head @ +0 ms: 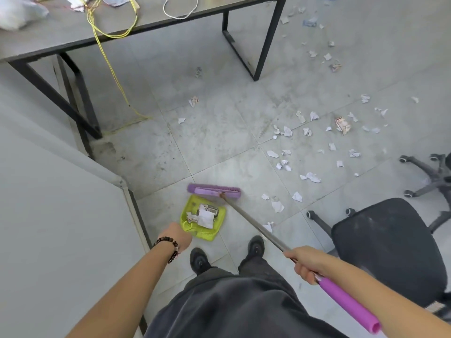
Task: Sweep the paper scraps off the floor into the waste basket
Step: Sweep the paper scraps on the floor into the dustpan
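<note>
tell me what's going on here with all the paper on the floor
A person is sweeping up paper scraps. The right hand grips the purple broom, whose head sits at the front edge of a yellow-green dustpan held by the left hand. A few scraps are in the pan; many scraps still litter the floor to the right.

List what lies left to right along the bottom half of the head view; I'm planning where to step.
Left hand → dustpan → broom head → right hand → chair.
</note>
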